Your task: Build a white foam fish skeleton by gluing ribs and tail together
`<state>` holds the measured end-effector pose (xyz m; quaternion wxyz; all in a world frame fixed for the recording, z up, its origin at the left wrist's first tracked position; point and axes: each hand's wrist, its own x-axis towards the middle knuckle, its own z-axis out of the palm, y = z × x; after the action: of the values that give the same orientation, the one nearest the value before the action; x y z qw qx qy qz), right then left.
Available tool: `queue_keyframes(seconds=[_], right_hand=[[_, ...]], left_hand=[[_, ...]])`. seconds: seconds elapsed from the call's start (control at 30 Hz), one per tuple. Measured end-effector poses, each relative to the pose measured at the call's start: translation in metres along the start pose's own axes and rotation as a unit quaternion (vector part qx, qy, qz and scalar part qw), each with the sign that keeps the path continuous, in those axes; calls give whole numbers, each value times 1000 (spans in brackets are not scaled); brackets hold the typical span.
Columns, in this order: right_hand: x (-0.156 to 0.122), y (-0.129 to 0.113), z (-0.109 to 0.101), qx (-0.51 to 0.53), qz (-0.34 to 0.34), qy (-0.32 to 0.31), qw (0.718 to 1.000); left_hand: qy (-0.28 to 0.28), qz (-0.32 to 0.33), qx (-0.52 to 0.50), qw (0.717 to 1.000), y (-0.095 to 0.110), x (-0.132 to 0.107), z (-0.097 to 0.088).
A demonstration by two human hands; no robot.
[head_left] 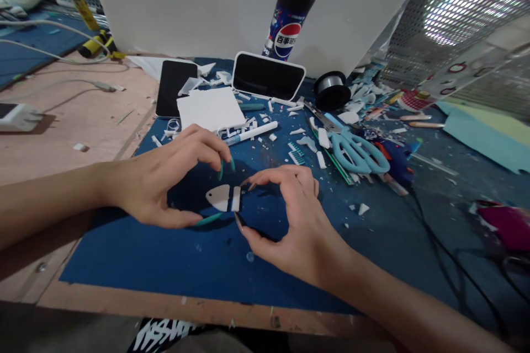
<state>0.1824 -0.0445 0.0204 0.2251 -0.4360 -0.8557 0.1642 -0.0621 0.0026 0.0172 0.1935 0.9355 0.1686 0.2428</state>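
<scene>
A small white foam piece (218,197) with a rounded tip lies on the blue cutting mat (165,253), and a narrow white strip (236,198) stands against its right end. My left hand (165,182) arches over them from the left, fingers spread, thumb just below the piece and long teal nails just above it. My right hand (290,215) curls in from the right, index fingertip and thumb close to the strip. Neither hand grips anything that I can see.
Behind the hands lie a white foam sheet (210,107), a white marker (252,133), two phones (176,87), a wire spool (331,88), light blue scissors (351,149), a blue glue gun (397,162) with its black cable, and a cola bottle (292,16). Foam scraps litter the mat.
</scene>
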Motion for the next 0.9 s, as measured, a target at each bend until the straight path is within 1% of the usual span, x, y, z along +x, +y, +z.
queue_keyframes(seconds=[0.1,0.2,0.33,0.53,0.6,0.7,0.9], right_hand=[[-1,1,1,-2,0,2,1000],[-1,2,0,0,4,-9,1000],[-1,1,-2,6,17,-24,1000],[0,0,0,13,21,-19,1000],[0,0,0,14,21,-19,1000],[0,0,-1,15,23,-23,999],[1,0,-2,16,29,-32,999]], left_hand=[[27,6,-33,999,4,1,3],[31,-23,-82,996,6,1,5],[51,-48,-145,987,2,3,5],[12,-63,-221,973,0,5,2],[10,-89,-227,970,2,4,2],[-8,-117,-212,970,4,4,3],[-16,-120,-195,973,1,4,3]])
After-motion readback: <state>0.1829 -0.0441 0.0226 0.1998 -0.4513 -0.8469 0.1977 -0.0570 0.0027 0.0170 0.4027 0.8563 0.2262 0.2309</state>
